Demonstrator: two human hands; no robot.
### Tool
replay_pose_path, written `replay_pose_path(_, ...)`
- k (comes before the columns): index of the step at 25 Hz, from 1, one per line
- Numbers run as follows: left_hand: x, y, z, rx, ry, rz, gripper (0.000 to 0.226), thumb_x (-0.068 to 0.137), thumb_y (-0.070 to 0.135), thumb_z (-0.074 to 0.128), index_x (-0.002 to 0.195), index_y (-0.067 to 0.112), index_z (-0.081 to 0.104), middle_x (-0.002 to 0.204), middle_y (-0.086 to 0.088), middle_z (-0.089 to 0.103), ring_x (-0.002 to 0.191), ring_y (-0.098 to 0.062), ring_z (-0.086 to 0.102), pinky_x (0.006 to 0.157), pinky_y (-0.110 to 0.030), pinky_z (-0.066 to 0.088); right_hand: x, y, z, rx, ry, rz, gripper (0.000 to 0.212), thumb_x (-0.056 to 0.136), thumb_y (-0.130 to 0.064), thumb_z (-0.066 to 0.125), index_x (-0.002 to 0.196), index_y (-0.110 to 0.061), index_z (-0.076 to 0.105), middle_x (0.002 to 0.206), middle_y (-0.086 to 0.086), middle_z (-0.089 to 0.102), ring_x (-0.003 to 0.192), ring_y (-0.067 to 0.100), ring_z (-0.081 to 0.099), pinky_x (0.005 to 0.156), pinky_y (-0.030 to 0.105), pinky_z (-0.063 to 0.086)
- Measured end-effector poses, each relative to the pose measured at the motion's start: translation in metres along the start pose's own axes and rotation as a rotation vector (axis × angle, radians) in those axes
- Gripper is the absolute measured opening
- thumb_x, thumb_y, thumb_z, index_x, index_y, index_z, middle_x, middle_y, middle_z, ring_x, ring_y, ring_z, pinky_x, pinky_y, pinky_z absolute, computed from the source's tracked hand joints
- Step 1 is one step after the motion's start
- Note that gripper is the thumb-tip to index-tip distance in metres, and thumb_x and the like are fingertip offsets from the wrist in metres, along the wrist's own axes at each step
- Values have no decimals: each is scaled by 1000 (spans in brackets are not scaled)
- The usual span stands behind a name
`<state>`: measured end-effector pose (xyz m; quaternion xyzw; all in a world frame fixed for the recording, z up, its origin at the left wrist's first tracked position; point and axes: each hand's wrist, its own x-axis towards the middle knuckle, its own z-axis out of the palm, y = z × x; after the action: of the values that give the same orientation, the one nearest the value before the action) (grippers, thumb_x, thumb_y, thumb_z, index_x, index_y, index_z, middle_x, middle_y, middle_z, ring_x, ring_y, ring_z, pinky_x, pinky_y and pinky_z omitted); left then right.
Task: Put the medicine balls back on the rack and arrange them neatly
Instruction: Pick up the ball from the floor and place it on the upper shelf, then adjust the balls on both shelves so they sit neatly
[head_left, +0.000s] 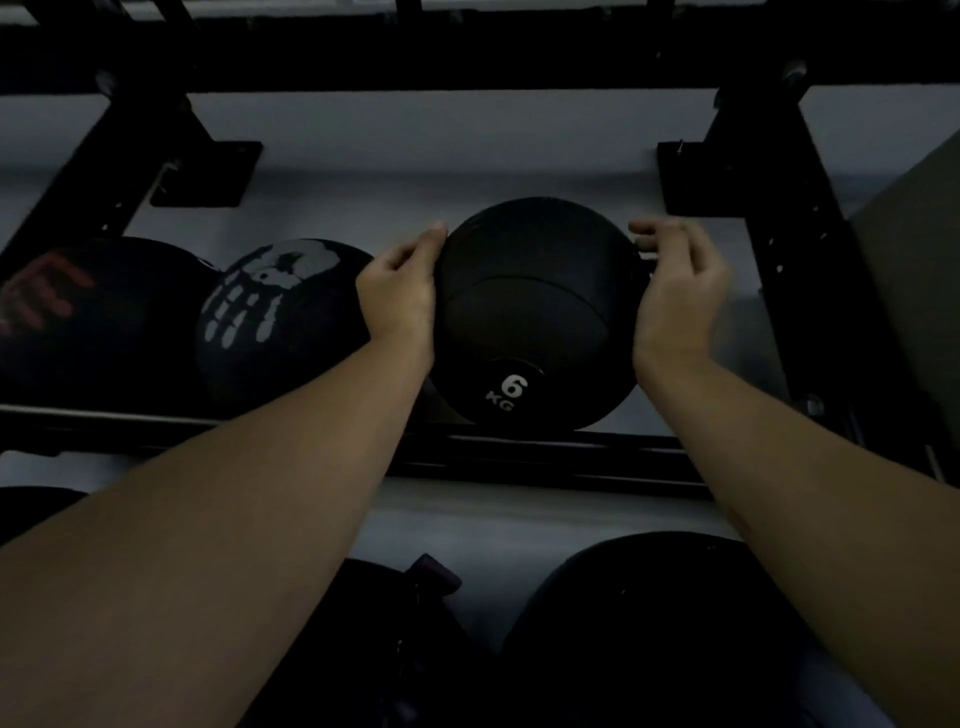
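Resting on the rack (519, 457), 6 kg ball (535, 312), left hand (400, 291) pressed flat, right hand (675, 291) loosely cupped beside it

Head view, looking forward-down, close on rack (545, 457).

Black medicine ball (537, 312), white "6 KG" print low on its front, sat on black rack (545, 452) rails, right of centre. Skull-print ball (270, 317), black with white graphic, rested on same rails just left of it; whether they touched was hidden. Third black ball (88, 312) with faint red marking lay further left, touching skull-print one. Large dark ball (649, 623) sat on tier below, at right. Rack's uprights rose either side, crossbar above. Dim light, surface detail hard to read.
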<state>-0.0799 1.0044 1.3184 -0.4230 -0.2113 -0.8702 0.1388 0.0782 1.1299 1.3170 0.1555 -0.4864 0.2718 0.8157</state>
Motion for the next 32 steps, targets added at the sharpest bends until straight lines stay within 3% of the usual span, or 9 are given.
replay_pose_path(3,12,-3,2,125,33,52,23,90,30,82,70,22,76,78,-3,78,86,-21,77,82,-34,64,-7,6,-1,-232,-158,-212,22,100,-31,54,99,-16,71,111,16,69,101,21,63,89,32,51)
replay_pose_path(5,19,-5,4,251,67,61,24,94,37,78,73,26,74,81,0,76,87,-18,75,88,-35,63,-6,10,0,-304,-241,-164,16,104,-36,55,103,-24,66,118,9,67,105,15,61,90,21,47)
replay_pose_path(7,15,-12,5,386,24,27,34,101,50,62,81,25,74,85,2,73,83,-14,70,85,-34,57,0,16,4,-377,-327,-14,24,107,-46,49,110,-29,65,131,8,65,115,15,61,96,22,44)
replay_pose_path(9,3,-32,3,531,-151,4,56,104,62,46,121,17,74,120,-7,74,111,-22,70,102,-39,52,4,28,6,-511,-496,188,53,106,-60,37,140,-27,59,153,9,54,140,24,52,116,33,38)
replay_pose_path(12,-10,-63,-3,713,-378,50,71,107,61,39,161,16,43,165,-11,46,153,-30,42,127,-50,32,0,51,9,-691,-617,405,75,106,-64,17,165,-19,31,170,17,34,156,34,34,129,47,23)
replay_pose_path(17,-6,-71,-6,797,-386,53,70,107,64,30,165,25,34,169,-11,35,158,-35,29,129,-54,24,-6,66,10,-682,-525,394,74,107,-63,13,165,-21,29,170,18,31,156,36,32,129,47,21)
replay_pose_path(24,-17,-64,-11,824,-435,70,69,109,61,29,167,23,28,173,-10,29,160,-34,25,130,-51,21,-16,57,-1,-709,-530,297,64,113,-48,14,160,-10,38,163,19,43,152,33,39,119,32,27)
replay_pose_path(29,-44,-58,-31,964,-555,84,75,108,62,31,171,30,4,180,-7,2,165,-34,4,130,-54,11,-44,35,-44,-760,-651,284,60,113,-44,33,168,-24,22,173,8,32,158,26,32,128,33,23)
replay_pose_path(32,-63,-53,-50,1096,-654,102,92,102,64,47,170,32,-6,181,-8,-6,165,-36,4,130,-56,11,-65,10,-63,-804,-729,306,65,109,-38,48,168,-26,23,171,8,34,155,24,37,121,27,29)
